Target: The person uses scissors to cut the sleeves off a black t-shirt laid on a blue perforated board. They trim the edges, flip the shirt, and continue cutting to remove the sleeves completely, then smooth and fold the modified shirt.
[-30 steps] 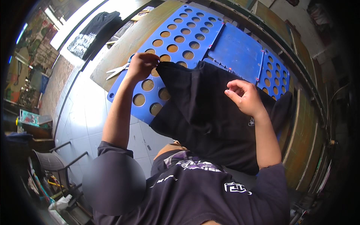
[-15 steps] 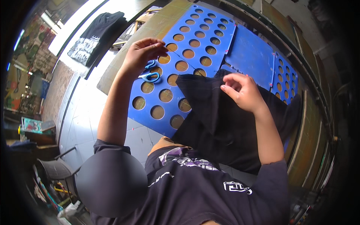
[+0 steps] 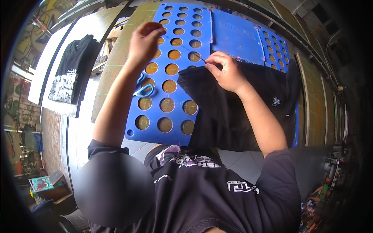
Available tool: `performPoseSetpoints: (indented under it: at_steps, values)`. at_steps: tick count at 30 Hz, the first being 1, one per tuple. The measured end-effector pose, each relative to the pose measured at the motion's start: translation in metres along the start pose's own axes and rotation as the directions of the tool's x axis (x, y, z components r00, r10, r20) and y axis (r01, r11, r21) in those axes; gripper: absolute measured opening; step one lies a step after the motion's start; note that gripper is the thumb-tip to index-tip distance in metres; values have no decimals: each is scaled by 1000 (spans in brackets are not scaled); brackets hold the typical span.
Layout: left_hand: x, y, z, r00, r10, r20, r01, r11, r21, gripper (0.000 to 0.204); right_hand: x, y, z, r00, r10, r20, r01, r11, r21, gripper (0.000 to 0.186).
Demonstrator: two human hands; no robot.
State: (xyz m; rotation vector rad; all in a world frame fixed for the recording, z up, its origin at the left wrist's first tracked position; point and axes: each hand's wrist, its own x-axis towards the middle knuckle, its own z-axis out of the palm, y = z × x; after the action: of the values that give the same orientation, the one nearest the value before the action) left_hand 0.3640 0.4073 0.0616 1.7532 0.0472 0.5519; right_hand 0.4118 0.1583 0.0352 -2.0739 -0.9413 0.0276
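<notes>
A thin dark thread (image 3: 190,51) stretches between my two hands above a blue folding board (image 3: 157,134) with round holes. My left hand (image 3: 144,42) is raised over the board's left part, its fingertips pinched on one end. At the other end, my right hand (image 3: 226,73) pinches the thread with thumb and forefinger, just above a black T-shirt (image 3: 233,116). The shirt lies spread over the board's middle and right, with a small pale print on it. Blue-handled scissors (image 3: 144,91) rest on the board by my left forearm, which hides part of them.
To the left, a folded black shirt with white print (image 3: 70,70) lies on a pale board (image 3: 46,64). The folding board sits on a greenish-brown table (image 3: 110,73) marked with grid lines. A rail (image 3: 248,11) runs along the far side.
My right hand has moved left and closed its fingertips on the thread. The shirt now lies flatter and its small print shows. The view has shifted.
</notes>
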Motion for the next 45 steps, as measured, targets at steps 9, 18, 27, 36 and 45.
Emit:
performPoseSetpoints:
  at_steps: [9,18,27,36,45]
  values:
    - [-26,-41,49,722,228,653,-444,876,185,54,-62,-21,15,993,103,-64,-118,939,-322,69]
    - [-11,-16,46,697,-155,700,-257,858,445,10,-93,2,23,989,18,-144,-50,975,-219,58]
    - [30,-25,32,973,150,-177,-125,982,145,17,-93,5,25,985,-10,-172,-26,978,-207,52]
    - [-14,-17,69,835,256,487,-550,376,746,56,-95,9,27,974,-33,-224,-20,973,-232,49]
    - [-14,-18,60,699,-90,709,-316,851,420,10,-95,8,27,973,-34,-226,-16,976,-216,48]
